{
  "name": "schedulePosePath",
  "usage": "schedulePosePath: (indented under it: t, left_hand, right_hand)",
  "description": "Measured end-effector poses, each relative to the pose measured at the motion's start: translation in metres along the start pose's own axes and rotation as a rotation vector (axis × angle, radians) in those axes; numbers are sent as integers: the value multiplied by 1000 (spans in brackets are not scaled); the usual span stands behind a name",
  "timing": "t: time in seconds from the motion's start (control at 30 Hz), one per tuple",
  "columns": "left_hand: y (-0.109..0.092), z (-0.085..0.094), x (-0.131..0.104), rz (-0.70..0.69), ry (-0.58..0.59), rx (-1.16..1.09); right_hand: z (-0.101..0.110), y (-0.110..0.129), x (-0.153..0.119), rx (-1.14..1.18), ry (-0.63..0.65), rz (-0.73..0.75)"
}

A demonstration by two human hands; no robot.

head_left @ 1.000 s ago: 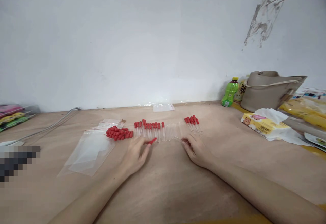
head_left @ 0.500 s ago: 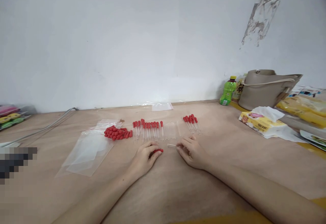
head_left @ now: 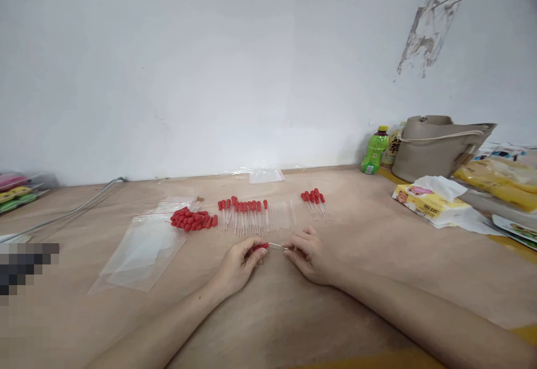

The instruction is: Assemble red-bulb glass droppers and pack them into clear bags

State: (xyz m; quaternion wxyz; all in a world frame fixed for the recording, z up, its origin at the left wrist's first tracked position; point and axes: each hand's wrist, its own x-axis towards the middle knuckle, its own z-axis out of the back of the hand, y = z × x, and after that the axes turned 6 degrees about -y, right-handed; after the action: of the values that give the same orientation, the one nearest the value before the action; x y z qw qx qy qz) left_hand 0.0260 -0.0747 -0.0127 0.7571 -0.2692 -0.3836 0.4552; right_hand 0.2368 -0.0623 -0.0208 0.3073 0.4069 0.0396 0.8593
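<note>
My left hand (head_left: 243, 260) pinches a red rubber dropper bulb (head_left: 262, 246), its open end facing right. A clear glass dropper tube (head_left: 277, 245) is pinched in my right hand (head_left: 308, 254), and its left end meets the bulb; how deep it sits I cannot tell. Beyond my hands lies a row of red-capped droppers (head_left: 243, 212), with bare glass tubes (head_left: 281, 215) beside it on the right. Loose red bulbs (head_left: 191, 220) are heaped to the left. A smaller group of capped droppers (head_left: 314, 198) lies behind my right hand.
Clear plastic bags (head_left: 138, 251) lie flat at the left, near a grey cable (head_left: 84, 204). On the right stand a green bottle (head_left: 375, 151), a grey-beige bag (head_left: 436, 148) and a yellow tissue box (head_left: 432, 201). A small white bag (head_left: 266, 176) lies by the wall.
My right hand has come slightly left with the glass tube. The gap between tube and bulb has closed, and the two now touch. My left hand has barely moved.
</note>
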Motion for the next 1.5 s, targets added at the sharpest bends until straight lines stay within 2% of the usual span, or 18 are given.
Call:
schedulePosePath:
  t: [0.17,0.33,0.53,0.73,1.23,1.4,1.5]
  left_hand:
    - [2,0,-2,-18,-13,26]
    - [-4,2,-5,-46,50,105]
    - [-7,2,-6,-99,45,209]
    - [-5,1,-7,-171,26,246]
    - [1,2,-8,-280,56,308]
    - [-3,4,-6,-294,48,313]
    - [-4,5,-4,-242,25,282]
  right_hand:
    - [2,-5,2,48,56,8]
    - [5,-8,4,21,102,41]
    - [5,-5,3,-154,19,152]
    - [0,1,3,-177,-16,175]
    - [-4,12,7,-172,207,19]
    - [7,25,12,-210,272,-5]
    - [20,24,19,-210,300,-13]
